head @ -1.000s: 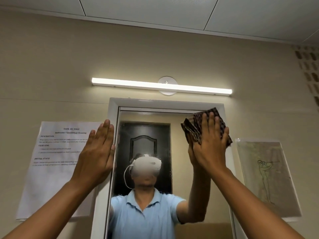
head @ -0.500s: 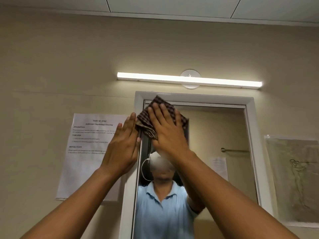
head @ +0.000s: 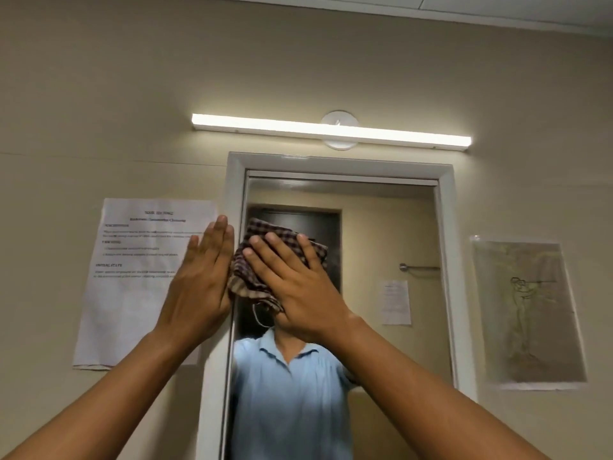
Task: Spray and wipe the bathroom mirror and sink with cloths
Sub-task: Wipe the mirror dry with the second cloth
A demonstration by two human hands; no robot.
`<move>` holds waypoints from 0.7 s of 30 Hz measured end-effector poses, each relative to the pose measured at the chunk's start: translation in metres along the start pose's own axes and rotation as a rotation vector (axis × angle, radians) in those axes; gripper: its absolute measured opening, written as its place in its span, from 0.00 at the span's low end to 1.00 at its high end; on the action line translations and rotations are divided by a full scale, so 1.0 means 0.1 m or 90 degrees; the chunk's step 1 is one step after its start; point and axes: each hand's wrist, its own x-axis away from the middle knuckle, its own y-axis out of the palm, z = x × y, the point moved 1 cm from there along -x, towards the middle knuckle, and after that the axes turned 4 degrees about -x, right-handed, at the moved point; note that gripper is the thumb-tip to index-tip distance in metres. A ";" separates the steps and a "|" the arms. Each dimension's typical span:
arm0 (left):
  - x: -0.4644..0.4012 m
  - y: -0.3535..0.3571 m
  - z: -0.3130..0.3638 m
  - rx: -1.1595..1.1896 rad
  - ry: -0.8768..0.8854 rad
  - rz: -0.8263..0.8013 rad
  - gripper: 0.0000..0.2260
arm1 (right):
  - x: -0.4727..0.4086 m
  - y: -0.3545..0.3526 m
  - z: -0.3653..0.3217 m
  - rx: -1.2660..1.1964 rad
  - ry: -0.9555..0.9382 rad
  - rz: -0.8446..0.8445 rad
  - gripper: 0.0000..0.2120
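The beige wall (head: 99, 94) carried a white-framed mirror (head: 391, 227) beneath a lit tube lamp (head: 331, 131). A printed sheet (head: 132, 277) hung left of the mirror. A sleeved line drawing (head: 527, 310) hung right.

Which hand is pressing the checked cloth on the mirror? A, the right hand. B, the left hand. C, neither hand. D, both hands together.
A: the right hand lies flat over the checked cloth on the mirror, while the left hand rests beside it on the frame.

White sheet (head: 146, 283) on wall at 9 o'clock of mirror: only heading "INITIAL STATE" legible, rest blurred. Small reflected note (head: 394, 302) at 3 o'clock: text too small.
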 end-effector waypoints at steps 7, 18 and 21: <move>0.09 -0.03 0.06 -0.035 -0.005 -0.006 0.33 | 0.32 -0.27 0.68 -0.003 0.101 0.013 0.38; 0.16 0.11 0.09 -0.062 -0.026 -0.004 0.34 | 0.99 -0.45 1.18 -0.049 0.388 0.097 0.37; 0.18 0.12 0.09 -0.066 -0.026 -0.012 0.34 | 1.26 -0.36 0.90 -0.054 0.431 0.106 0.38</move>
